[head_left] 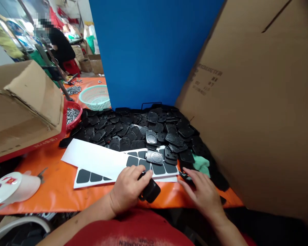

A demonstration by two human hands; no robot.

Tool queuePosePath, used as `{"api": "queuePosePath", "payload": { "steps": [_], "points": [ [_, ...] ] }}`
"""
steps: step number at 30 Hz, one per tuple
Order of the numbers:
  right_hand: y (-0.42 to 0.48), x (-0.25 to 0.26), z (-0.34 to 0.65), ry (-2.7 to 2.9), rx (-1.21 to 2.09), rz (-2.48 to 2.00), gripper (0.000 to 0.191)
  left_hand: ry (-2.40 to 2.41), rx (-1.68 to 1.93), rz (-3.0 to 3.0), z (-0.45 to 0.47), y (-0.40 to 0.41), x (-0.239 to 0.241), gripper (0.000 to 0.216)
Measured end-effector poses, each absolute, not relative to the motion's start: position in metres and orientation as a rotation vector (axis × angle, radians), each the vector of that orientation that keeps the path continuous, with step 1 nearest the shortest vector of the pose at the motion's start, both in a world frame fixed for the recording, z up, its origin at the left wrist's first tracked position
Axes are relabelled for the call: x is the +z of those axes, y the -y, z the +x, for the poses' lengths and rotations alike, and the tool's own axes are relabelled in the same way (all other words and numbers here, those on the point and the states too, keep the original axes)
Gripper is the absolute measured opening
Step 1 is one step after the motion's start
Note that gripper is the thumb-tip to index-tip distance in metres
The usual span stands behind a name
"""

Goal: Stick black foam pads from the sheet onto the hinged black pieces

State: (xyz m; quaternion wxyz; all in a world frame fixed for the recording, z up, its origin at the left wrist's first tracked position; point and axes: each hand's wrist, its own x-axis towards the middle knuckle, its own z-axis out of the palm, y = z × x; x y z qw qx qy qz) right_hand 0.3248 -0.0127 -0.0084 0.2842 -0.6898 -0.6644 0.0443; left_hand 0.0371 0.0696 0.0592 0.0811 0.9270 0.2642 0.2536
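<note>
My left hand [129, 186] is closed around a glossy black plastic piece [151, 189] with rounded corners, held above the table's front edge. To its right, my right hand [201, 193] has thumb and fingers apart beside a dark piece [185, 176] at the sticker sheet's corner; contact with it is hard to make out. Under and behind my left hand lie white sheets with dark rounded-square stickers [157, 169], partly covered by a blank white sheet [92, 158]. A ridged black pad [154, 157] rests on the stickers.
Many black pads [125, 130] are heaped behind the sheets, before a blue panel [154, 51]. A large cardboard sheet [259, 112] rises at right, near a green cloth [201, 164]. At left are a cardboard box [28, 102], a white tape roll [17, 188] and a mint basket [94, 97].
</note>
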Motion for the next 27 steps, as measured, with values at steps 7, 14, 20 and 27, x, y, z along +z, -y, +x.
{"api": "queuePosePath", "payload": {
  "steps": [7, 14, 20, 27],
  "points": [
    [-0.011, 0.034, 0.228, 1.739, 1.123, -1.22, 0.028, -0.609, 0.859, 2.559, 0.031, -0.062, 0.059, 0.038],
    [-0.038, 0.021, 0.224, 1.705, 0.711, -1.159, 0.024, -0.872, 0.437, 0.725, 0.02, -0.072, 0.053, 0.034],
    [-0.054, 0.025, 0.218, 2.025, 0.377, -0.954, 0.032, -0.856, 0.54, 0.619, 0.025, -0.069, 0.055, 0.045],
    [-0.062, 0.015, 0.229, 2.21, 0.125, -0.948, 0.03, -0.996, 0.518, 0.658, 0.025, -0.069, 0.039, 0.041]
  ]
}}
